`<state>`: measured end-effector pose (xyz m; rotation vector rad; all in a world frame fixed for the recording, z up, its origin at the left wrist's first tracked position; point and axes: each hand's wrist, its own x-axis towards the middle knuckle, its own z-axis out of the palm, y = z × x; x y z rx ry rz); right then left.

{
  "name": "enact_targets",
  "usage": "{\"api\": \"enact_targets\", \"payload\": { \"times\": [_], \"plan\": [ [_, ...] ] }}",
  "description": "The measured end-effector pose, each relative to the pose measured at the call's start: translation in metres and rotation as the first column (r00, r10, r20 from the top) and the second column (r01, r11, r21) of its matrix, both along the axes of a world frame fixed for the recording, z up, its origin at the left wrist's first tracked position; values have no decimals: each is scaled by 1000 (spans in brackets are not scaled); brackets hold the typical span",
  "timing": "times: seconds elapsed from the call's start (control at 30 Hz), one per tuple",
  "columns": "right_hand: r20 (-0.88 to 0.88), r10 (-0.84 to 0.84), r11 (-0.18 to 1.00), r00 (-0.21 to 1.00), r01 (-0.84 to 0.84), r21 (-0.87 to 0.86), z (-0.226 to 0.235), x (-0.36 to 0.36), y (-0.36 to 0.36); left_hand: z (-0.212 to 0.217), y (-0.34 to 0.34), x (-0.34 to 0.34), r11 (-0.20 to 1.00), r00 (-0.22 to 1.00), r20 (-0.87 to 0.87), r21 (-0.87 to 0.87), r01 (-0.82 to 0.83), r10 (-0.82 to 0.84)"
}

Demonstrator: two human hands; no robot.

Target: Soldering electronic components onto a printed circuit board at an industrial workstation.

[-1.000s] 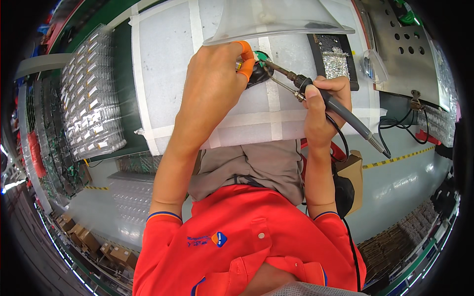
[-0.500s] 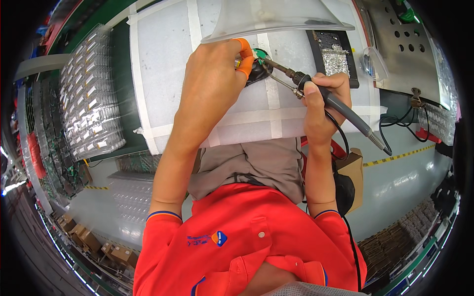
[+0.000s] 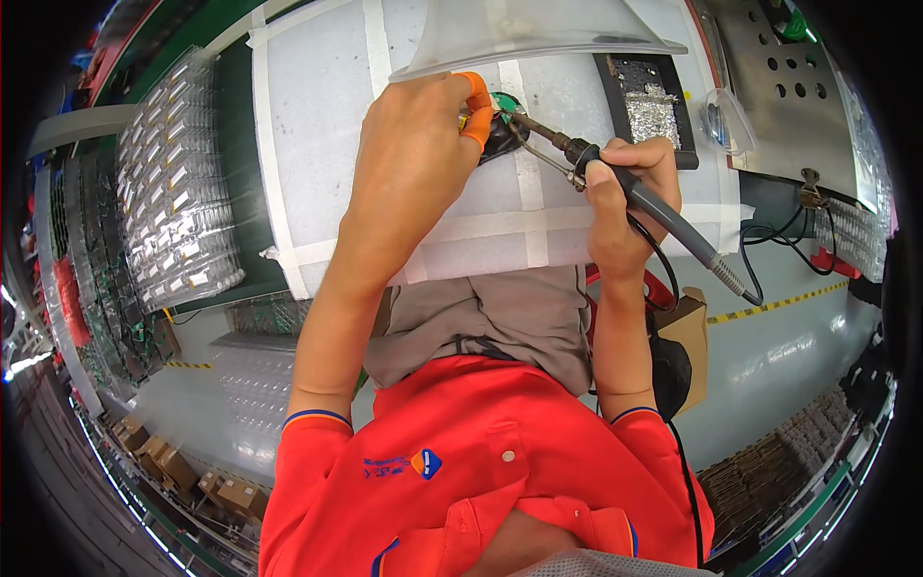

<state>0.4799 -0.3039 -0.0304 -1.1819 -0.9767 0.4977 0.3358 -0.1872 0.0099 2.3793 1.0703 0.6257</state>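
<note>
— Starting at your left, what are you working beside?
— A stack of clear plastic trays (image 3: pixel 183 192) is standing there, well apart from my fingers.

— And your left hand (image 3: pixel 413 144)?
— I'm bending its thumb and forefinger close together, both wearing orange finger cots (image 3: pixel 476 132). My hand is hiding whatever lies between them, so I can't tell what I'm pinching, if anything.

— Where is the green board (image 3: pixel 508 102) sitting?
— It's lying just right of those cots, by a black part (image 3: pixel 500 144), on the white work surface (image 3: pixel 317 125).

— What is meeting it from the right?
— The soldering iron (image 3: pixel 673 212): its tip is pointing at the board, a thin metal tube (image 3: pixel 546 163) slanting beside it. Whether the tip is touching, I can't tell.

— And your right hand (image 3: pixel 630 197)?
— I'm gripping the handle snugly, pen-fashion. For good work, I'm favouring a light, steady wrist, one spot rather than a sweep, and bare skin well clear of the hot end.

— Farther over?
— A dark tray (image 3: pixel 615 106) is holding silvery bits.
</note>
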Motion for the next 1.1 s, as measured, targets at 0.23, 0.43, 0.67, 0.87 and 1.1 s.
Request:
{"api": "enact_targets", "payload": {
  "times": [0.23, 0.43, 0.67, 0.87, 1.1],
  "plan": [
    [-51, -68, 997, 996, 69, 20, 1, -2, -1, -1, 1, -1, 999, 1000, 9, 27, 25, -26],
    [-33, -26, 1000, 999, 26, 5, 0, -2, 1, 0, 1, -1, 999, 1000, 8, 21, 26, -26],
    [-34, -19, 1000, 999, 19, 10, 1, -4, -2, -1, -1, -2, 999, 999, 8, 34, 31, -32],
    [-53, -114, 993, 992, 114, 11, 0, -2, -2, -1, 0, 0, 999, 1000, 2, 19, 31, -31],
    [-73, -168, 985, 983, 171, 29, 6, 0, 4, -6, 8, -6, 999, 998, 65, -50, -17, 20]
  ]
}}
